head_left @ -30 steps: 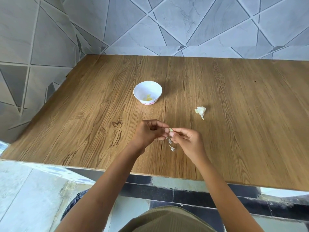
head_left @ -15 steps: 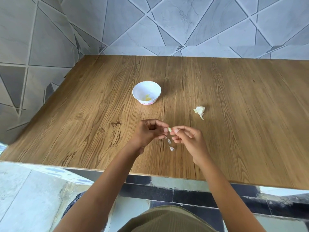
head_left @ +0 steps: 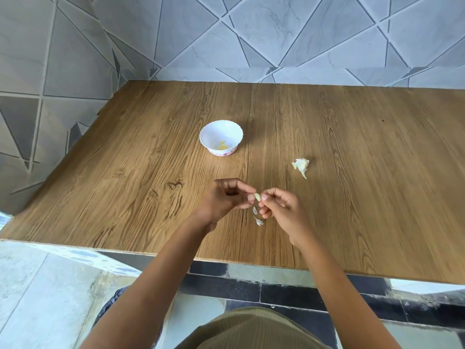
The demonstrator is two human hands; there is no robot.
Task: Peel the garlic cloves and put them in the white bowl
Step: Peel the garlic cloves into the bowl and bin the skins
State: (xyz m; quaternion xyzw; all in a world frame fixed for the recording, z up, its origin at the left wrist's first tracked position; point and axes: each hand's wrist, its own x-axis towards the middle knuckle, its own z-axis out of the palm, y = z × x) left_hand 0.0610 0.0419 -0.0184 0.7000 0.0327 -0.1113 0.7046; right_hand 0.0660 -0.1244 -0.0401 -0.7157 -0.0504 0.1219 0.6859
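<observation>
A small pale garlic clove (head_left: 257, 196) sits between the fingertips of both hands above the wooden table (head_left: 352, 152). My left hand (head_left: 226, 200) pinches its left end. My right hand (head_left: 281, 207) pinches its right end with curled fingers. Two thin bits of white peel (head_left: 257, 217) lie on the table just below the hands. The white bowl (head_left: 221, 137) stands farther back and to the left, with yellowish peeled cloves (head_left: 222, 146) inside. A piece of garlic bulb (head_left: 301, 166) lies to the right of the bowl.
A tiled wall runs along the table's far and left sides. The table's front edge (head_left: 176, 255) is close to my body, with tiled floor below it.
My hands have drawn slightly apart, so the clove shows more plainly between the fingertips. Bowl, bulb piece and peel bits stay where they were.
</observation>
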